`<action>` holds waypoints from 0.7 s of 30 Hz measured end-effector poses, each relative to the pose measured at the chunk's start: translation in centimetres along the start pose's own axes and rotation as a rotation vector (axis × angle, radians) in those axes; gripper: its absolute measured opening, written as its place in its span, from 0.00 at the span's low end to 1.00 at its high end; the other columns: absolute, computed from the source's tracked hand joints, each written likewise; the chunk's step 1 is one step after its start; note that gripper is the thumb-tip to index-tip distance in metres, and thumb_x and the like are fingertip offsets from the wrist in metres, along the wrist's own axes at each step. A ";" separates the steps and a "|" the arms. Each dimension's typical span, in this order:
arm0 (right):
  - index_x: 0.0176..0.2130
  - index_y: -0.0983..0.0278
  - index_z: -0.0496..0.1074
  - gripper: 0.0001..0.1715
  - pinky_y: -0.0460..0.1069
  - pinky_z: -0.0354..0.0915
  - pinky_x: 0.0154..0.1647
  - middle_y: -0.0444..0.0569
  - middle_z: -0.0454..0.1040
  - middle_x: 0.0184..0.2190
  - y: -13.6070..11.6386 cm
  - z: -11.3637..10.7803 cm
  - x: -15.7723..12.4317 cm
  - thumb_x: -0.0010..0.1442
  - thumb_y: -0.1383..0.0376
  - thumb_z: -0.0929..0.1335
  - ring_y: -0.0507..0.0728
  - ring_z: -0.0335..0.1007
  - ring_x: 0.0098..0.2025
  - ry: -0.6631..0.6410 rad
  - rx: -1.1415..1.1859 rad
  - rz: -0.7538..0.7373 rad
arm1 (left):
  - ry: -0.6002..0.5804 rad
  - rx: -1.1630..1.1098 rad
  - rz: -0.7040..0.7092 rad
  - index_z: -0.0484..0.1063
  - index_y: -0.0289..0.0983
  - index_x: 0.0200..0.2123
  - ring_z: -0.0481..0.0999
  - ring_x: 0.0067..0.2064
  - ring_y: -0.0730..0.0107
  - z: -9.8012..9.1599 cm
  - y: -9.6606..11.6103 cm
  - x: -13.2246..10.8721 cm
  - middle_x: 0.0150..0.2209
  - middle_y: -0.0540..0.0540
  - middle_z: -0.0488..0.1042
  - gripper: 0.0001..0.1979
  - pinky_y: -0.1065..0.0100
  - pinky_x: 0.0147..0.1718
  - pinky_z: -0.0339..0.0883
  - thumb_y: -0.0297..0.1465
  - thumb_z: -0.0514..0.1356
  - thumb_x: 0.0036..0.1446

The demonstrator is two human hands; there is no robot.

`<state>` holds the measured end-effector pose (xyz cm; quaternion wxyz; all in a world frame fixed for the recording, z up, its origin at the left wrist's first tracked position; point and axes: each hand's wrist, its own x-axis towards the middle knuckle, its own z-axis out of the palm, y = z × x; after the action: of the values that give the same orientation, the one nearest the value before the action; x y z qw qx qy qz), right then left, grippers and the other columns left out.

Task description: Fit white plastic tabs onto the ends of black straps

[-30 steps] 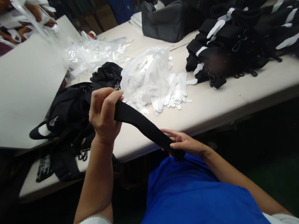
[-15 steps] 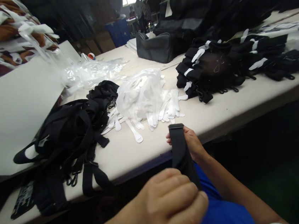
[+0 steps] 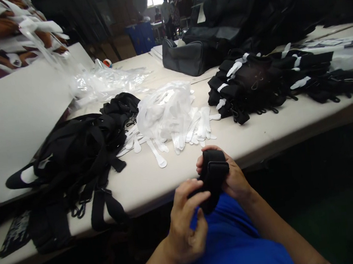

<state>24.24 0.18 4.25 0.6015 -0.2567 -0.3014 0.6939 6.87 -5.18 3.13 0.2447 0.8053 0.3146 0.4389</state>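
A black webbing strap (image 3: 214, 178) with a flat slider buckle is folded into a bundle over my lap, in front of the table edge. My right hand (image 3: 234, 176) is wrapped around its right side, fingers behind it. My left hand (image 3: 187, 219) is at the bundle's left side, fingers apart and partly curled, the fingertips close to or touching the strap. Beyond my hands, many white serrated tabs (image 3: 192, 132) lie loose on the table around a clear plastic bag (image 3: 164, 110) of such tabs. Loose black straps with hooks (image 3: 83, 142) are heaped to the left.
Bundled black straps with white tabs (image 3: 250, 82) lie at the right on the table (image 3: 157, 184). Behind them stand black bags (image 3: 184, 57). A white board (image 3: 18, 123) leans at the left beside clear plastic wrap (image 3: 108, 82). People (image 3: 167, 17) are in the far background.
The strap, stretched long between my hands half a second ago, is now folded compactly in my right hand. My left hand has moved forward and its closed fingers have opened.
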 end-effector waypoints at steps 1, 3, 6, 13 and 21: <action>0.47 0.58 0.71 0.15 0.47 0.72 0.38 0.46 0.79 0.35 0.2 0.6 -0.3 0.58 0.68 0.69 0.54 0.76 0.35 -0.017 0.005 -0.012 | 0.072 -0.039 -0.093 0.58 0.39 0.63 0.58 0.66 0.50 0.1 0.0 0.4 0.63 0.35 0.60 0.32 0.46 0.65 0.55 0.23 0.60 0.55; 0.46 0.58 0.71 0.15 0.47 0.72 0.38 0.46 0.79 0.34 0.6 1.7 -0.9 0.57 0.67 0.70 0.54 0.76 0.35 -0.033 0.042 -0.032 | 0.082 -0.172 -0.294 0.50 0.40 0.66 0.61 0.65 0.47 0.4 -0.6 1.3 0.65 0.35 0.60 0.43 0.48 0.63 0.58 0.33 0.68 0.51; 0.45 0.57 0.71 0.16 0.47 0.72 0.38 0.44 0.79 0.35 1.0 2.9 -1.5 0.56 0.66 0.71 0.54 0.76 0.35 0.009 0.109 -0.019 | -0.084 -0.418 -0.495 0.66 0.36 0.57 0.75 0.49 0.50 1.0 -1.8 2.1 0.49 0.40 0.75 0.35 0.57 0.48 0.72 0.44 0.69 0.49; 0.48 0.58 0.70 0.17 0.48 0.70 0.45 0.45 0.80 0.39 2.7 1.5 0.6 0.57 0.62 0.70 0.54 0.77 0.40 0.386 -0.021 -0.169 | 0.025 -0.667 -0.683 0.64 0.41 0.59 0.69 0.58 0.56 4.0 -1.6 0.4 0.55 0.45 0.73 0.28 0.62 0.57 0.63 0.39 0.65 0.56; 0.46 0.61 0.75 0.20 0.53 0.68 0.50 0.51 0.76 0.51 1.0 -1.5 5.6 0.51 0.68 0.69 0.59 0.71 0.52 -0.090 -0.387 -0.004 | 0.250 -0.666 -0.919 0.72 0.39 0.42 0.70 0.37 0.70 3.5 -2.4 -1.7 0.34 0.52 0.73 0.18 0.71 0.38 0.64 0.43 0.66 0.53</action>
<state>23.86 5.77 2.53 0.5283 -0.3357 -0.4563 0.6325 8.44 -5.25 -1.13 0.6111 0.4078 0.5036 0.4546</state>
